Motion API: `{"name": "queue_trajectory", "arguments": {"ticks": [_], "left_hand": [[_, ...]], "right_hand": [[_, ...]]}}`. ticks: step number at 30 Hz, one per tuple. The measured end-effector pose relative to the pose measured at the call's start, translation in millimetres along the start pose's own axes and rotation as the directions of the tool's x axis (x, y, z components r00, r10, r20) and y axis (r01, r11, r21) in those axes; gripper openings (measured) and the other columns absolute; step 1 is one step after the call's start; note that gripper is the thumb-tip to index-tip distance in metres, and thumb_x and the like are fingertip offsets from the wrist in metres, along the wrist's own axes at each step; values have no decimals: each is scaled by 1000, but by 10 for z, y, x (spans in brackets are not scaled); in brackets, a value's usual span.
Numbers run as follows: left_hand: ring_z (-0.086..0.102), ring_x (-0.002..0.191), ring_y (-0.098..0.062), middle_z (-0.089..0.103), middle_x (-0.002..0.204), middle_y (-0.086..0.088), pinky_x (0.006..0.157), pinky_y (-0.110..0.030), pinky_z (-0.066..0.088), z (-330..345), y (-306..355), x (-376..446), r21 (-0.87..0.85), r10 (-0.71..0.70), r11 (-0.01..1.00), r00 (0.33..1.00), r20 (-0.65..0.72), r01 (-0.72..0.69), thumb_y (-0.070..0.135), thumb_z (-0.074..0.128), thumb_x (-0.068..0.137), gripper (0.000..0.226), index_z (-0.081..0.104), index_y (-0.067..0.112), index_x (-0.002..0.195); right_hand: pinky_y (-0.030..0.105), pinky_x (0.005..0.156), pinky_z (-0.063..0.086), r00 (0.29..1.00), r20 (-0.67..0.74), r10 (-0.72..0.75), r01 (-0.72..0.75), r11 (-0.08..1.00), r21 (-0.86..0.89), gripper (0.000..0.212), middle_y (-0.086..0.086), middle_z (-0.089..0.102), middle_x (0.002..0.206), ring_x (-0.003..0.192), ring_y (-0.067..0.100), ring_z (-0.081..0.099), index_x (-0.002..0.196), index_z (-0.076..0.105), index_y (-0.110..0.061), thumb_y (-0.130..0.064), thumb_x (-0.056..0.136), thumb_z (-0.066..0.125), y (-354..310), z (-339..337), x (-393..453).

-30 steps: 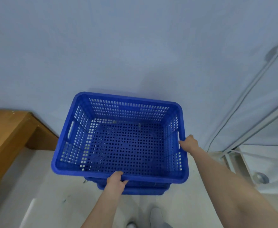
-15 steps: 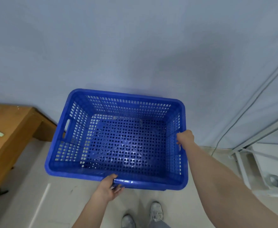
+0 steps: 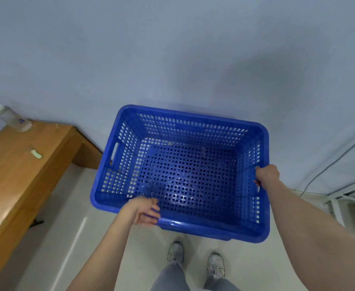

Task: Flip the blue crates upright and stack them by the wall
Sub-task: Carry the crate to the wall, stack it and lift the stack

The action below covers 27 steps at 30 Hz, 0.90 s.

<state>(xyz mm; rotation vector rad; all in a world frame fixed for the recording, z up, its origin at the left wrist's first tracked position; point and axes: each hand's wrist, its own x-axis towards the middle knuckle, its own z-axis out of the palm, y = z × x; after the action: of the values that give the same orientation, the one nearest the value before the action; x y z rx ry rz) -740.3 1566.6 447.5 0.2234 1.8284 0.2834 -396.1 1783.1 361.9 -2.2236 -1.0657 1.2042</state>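
Nearest, the near rim of the blue crate (image 3: 185,179) is touched by the left hand (image 3: 144,211) with loosely spread fingers, while its right rim is gripped by the right hand (image 3: 266,177). Upright, perforated and open-topped, it is seen against the wall (image 3: 172,59).

Left hand (image 3: 144,211) loose, right hand (image 3: 266,177) clenched
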Motion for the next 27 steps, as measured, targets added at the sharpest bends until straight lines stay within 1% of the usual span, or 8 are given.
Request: {"name": "queue_trajectory", "arguments": {"ticks": [3, 6, 8, 11, 14, 17, 22, 27], "left_hand": [[61, 65, -26, 65, 80, -12, 62, -29, 49, -406, 288, 181, 30, 281, 956, 888, -364, -291, 21, 47, 96, 22, 63, 6, 93], [60, 102, -41, 64, 109, -20, 84, -42, 48, -852, 447, 252, 373, 515, 855, 500, -696, -360, 20, 52, 91, 27, 61, 7, 112], [51, 112, -45, 55, 121, -23, 93, -49, 43, -1104, 525, 286, 425, 515, 854, 379, -769, -299, 20, 55, 88, 37, 53, 6, 123], [46, 120, -46, 49, 131, -24, 99, -51, 41, -1486, 648, 578, 450, 492, 867, 524, -695, -217, 27, 58, 88, 53, 42, 6, 135], [56, 112, -44, 58, 124, -25, 89, -44, 47, -1715, 752, 922, 466, 505, 849, 644, -574, -249, 26, 58, 90, 46, 47, 2, 127], [62, 98, -42, 64, 110, -23, 79, -42, 52, -1782, 845, 1087, 409, 498, 863, 634, -592, -297, 24, 56, 88, 32, 55, 3, 113], [66, 95, -39, 69, 104, -20, 87, -48, 55, -1987, 901, 1336, 316, 461, 887, 661, -592, -336, 27, 58, 87, 32, 62, 8, 111], [65, 92, -39, 68, 99, -20, 85, -48, 55, -1995, 905, 1407, 289, 473, 880, 653, -591, -377, 24, 56, 90, 25, 62, 8, 108]], "right_hand": [[50, 69, 56, 1000, -14, 7, -8, 999, -45, 23, 19, 53, 69, 70, 41, 66, 93, 48, 3, -17, 94, 59, -17, 9, -12], [50, 69, 58, 999, -45, -3, -2, 996, -94, 22, 17, 54, 66, 76, 42, 69, 93, 50, 1, -18, 93, 60, -58, 13, -45], [39, 56, 52, 998, -68, -6, -4, 989, -148, 23, 19, 59, 67, 67, 36, 67, 91, 53, 3, -20, 92, 60, -81, 18, -70], [38, 65, 53, 996, -87, -7, -7, 987, -161, 24, 25, 65, 83, 74, 39, 70, 92, 54, 2, -21, 91, 60, -115, 41, -58], [42, 70, 55, 994, -111, -6, -12, 986, -164, 25, 26, 65, 84, 75, 40, 70, 93, 55, 2, -22, 92, 60, -148, 67, -9], [45, 71, 58, 990, -136, -27, 2, 983, -183, 30, 25, 66, 79, 71, 40, 69, 93, 59, 5, -25, 91, 60, -186, 91, -5], [34, 66, 48, 980, -169, -100, 65, 978, -199, 37, 28, 67, 85, 77, 39, 66, 94, 62, 10, -27, 92, 58, -327, 73, -157], [34, 64, 46, 968, -203, -146, 98, 969, -226, 23, 21, 61, 84, 75, 37, 62, 89, 54, 1, -23, 90, 56, -481, -31, -293]]}}
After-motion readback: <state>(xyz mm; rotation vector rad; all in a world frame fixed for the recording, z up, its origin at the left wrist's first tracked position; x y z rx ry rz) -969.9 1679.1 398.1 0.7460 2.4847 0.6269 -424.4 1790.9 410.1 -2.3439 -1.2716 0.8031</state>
